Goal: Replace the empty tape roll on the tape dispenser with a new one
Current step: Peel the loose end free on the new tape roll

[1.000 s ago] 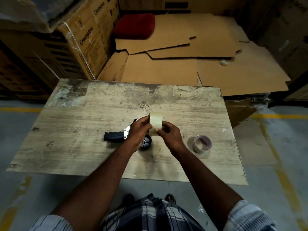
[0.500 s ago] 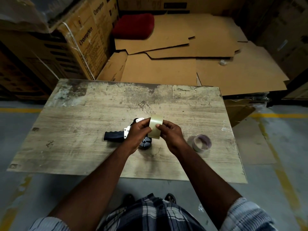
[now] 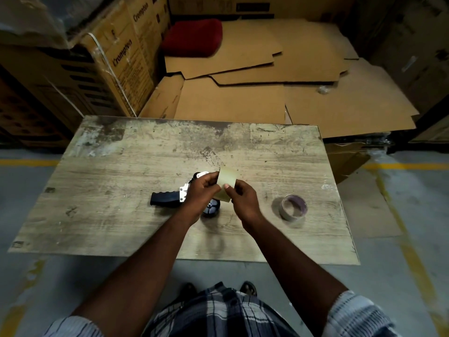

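Your two hands meet over the middle of a worn wooden table [image 3: 121,215], holding a pale tape roll [image 3: 227,181] clear of the board. Your left hand [image 3: 202,192] pinches its left side with curled fingers. Your right hand [image 3: 244,199] pinches the near side, thumb pressed on the band. The roll shows you its outer band and sits tilted.

Directly beneath your left hand lies the tape dispenser [image 3: 165,198], its black handle pointing left and its dark wheel showing between your wrists. To your right a thin-walled ring of a roll [image 3: 292,207] lies on the board, well apart from your hands and short of the table's right edge.

The only readable writing is "Crompton", printed twice on the strapped carton [image 3: 126,59] beyond the far-left corner; the smaller print below it is too blurred to read. A red cushion [image 3: 193,37] rests on flattened cardboard sheets [image 3: 243,103] stacked just behind the table's far edge.

Bare board runs left of the handle and along the far edge, and a yellow floor line [image 3: 26,162] shows on both sides of the table.
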Action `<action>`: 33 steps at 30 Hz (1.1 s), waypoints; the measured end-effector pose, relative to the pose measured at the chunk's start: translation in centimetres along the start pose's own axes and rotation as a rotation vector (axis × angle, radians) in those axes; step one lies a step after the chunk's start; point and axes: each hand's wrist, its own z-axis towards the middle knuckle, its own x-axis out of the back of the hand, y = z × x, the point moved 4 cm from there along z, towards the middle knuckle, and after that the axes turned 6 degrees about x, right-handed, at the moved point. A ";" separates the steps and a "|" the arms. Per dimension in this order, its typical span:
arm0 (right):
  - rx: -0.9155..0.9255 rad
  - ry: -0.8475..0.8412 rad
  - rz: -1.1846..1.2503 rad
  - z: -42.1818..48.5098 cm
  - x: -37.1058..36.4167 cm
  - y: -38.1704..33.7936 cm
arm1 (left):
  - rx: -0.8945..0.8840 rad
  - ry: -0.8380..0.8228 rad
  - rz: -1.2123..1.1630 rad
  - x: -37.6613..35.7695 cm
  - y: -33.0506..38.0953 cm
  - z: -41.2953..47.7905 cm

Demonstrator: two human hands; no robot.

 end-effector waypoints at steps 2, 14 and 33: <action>0.067 -0.016 -0.152 -0.4 -0.2 0.5 | 0.015 0.022 -0.036 -0.1 -0.1 0.1; -0.035 0.083 0.074 0.6 1.1 1.0 | -0.019 -0.085 -0.036 -0.6 1.2 -0.2; -0.475 -0.004 0.885 0.4 0.8 1.1 | 0.009 0.000 0.075 -0.4 -0.9 0.5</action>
